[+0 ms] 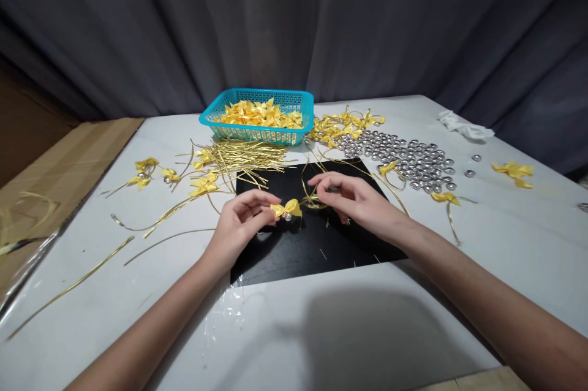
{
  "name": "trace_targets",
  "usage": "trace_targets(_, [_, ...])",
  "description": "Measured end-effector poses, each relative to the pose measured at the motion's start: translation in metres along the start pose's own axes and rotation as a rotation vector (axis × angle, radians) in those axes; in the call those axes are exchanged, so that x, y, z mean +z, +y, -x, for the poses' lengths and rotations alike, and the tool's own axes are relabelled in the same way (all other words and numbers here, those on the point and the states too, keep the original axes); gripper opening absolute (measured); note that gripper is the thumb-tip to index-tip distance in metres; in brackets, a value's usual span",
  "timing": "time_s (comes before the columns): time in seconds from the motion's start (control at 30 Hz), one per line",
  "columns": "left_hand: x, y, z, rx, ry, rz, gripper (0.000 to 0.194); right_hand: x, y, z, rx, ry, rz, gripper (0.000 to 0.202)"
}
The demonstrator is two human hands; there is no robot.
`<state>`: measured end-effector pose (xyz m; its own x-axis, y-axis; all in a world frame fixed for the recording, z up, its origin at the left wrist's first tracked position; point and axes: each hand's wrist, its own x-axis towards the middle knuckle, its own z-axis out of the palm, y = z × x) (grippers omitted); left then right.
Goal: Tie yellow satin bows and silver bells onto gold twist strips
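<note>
My left hand is closed, pinching a yellow ribbon bow by its left loop. At the middle of the bow sits a small shiny silver bead. Just to the right, my right hand has its thumb and fingertips pressed together on thin gold cord, which curves in loops beside the bow. Both hands are above a black mat; the exact grip of the right fingertips is partly hidden.
Behind the mat are a pile of gold cords and a blue basket of yellow bows. Many silver beads and bows with cords lie to the right. More bows lie left; a crumpled white tissue is at the far right.
</note>
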<state>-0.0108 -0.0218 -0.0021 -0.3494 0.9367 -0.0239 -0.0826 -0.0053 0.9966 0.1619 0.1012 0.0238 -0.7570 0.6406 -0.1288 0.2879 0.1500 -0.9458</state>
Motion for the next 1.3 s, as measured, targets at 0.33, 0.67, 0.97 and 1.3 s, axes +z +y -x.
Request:
trace_targets(0.33, [0.004, 0.000, 0.000, -0.026, 0.000, 0.072, 0.023, 0.011, 0.000, 0.005, 0.014, -0.235, -0.132, 0.028])
trace_targets(0.67, [0.013, -0.002, 0.000, -0.087, 0.060, 0.128, 0.023, 0.020, 0.003, 0.009, -0.290, -0.139, -0.002, 0.016])
trace_targets(0.97, [0.015, -0.007, 0.003, -0.124, 0.046, 0.122, 0.017, 0.024, 0.002, 0.012, -0.388, -0.162, 0.174, 0.013])
trace_targets(1.3, [0.009, -0.004, 0.003, -0.177, 0.068, 0.118, 0.012, 0.024, 0.009, 0.012, -0.510, -0.125, 0.369, 0.009])
